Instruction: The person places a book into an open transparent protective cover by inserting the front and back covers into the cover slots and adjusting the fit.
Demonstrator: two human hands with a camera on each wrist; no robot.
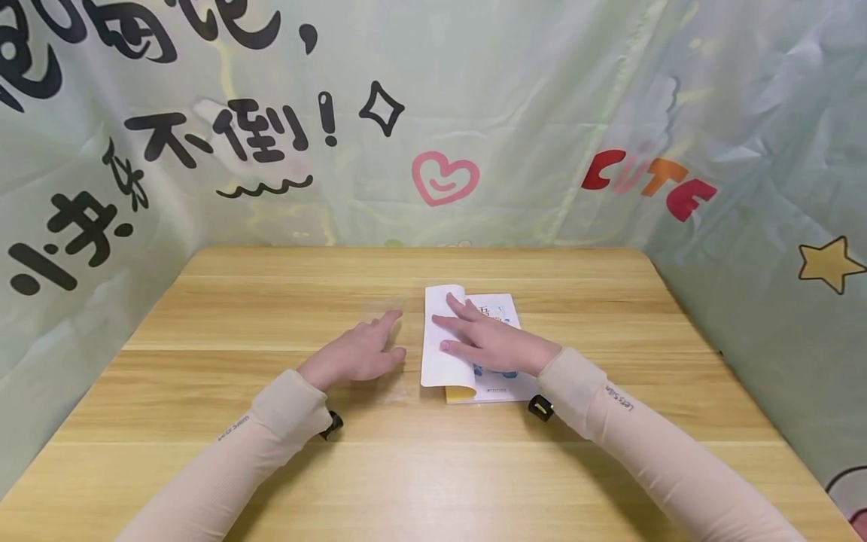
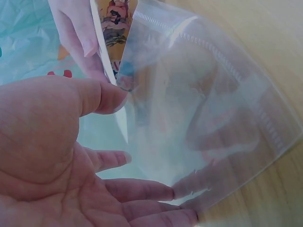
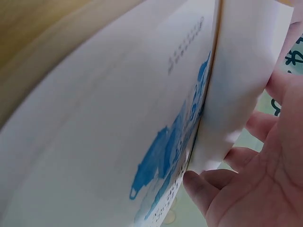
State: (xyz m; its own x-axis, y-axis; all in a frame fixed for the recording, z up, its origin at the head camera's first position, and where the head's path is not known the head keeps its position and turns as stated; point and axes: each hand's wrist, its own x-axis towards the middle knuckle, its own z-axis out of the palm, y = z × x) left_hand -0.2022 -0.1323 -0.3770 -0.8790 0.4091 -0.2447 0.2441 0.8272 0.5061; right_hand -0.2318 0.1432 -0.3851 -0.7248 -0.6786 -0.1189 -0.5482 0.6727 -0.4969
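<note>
Logged booklet lying on worktop, white front up with blue print and dark lettering; could not read lettering in full; found right hand laid across booklet from its right, fingers spread over white flap at booklet's left side; marked right grip as released, fingers resting on flap, not wrapped round it; noted yellow under flap's lower edge, next to booklet front; in right wrist view, saw thumb close by fold between booklet front and flap, other fingertips along flap's outer edge.

Placed left hand just left of booklet, palm down, fingers extended, thumb apart; marked left grip as released too; in left wrist view, saw clear plastic film with ribbed strips, spread out from beside booklet's illustrated strip; spotted left thumb and fingertips at film; could not tell contact from mere nearness.

Saw pale sleeves on both arms, coming in from near side of booklet; saw black device under right cuff, by booklet's lower right corner; beyond booklet, noted pale green backdrop with pink heart, plus CUTE lettering and yellow star off to booklet's right.
</note>
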